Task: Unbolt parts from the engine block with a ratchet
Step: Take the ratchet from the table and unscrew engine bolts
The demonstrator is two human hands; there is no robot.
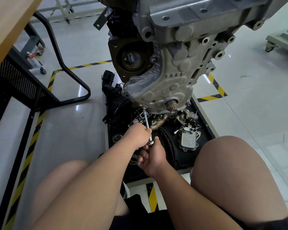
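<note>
Wood tops the counter (10, 22) at the far left, with a black perforated panel (15, 77) under it and a black tube frame (70, 75) on the grey floor (73, 130) beside it. Yellow-and-black tape (28, 156) runs along the floor past the person's left knee.

A black-lined tray (206, 120) lies on the floor ahead. At its far left corner sits a black plastic manifold (116, 103).

The left hand (138, 136) is over the middle of the tray, fingers curled round a chrome extension (146, 120). The bar rises away from the person to a socket (144, 111) set against the lower left edge of the engine block (173, 63). The bolt under the socket is hidden.

Just below, the ratchet (151, 143) head shows between the two hands. The right hand (152, 156) is wrapped round its handle, thumb up beside the head. The hands touch, or very nearly.

The block hangs over the far half of the tray, its ribbed grey cover (165, 87) facing the camera and a shaft stub (172, 105) jutting out near the cover's bottom.

Under it lies a rusty exhaust manifold (163, 121). Toward the right edge are loose bolts (176, 131) and a grey oil cooler (189, 138).

The right knee covers the near right corner. A wheeled cart (273, 45) stands well off at the far right.
</note>
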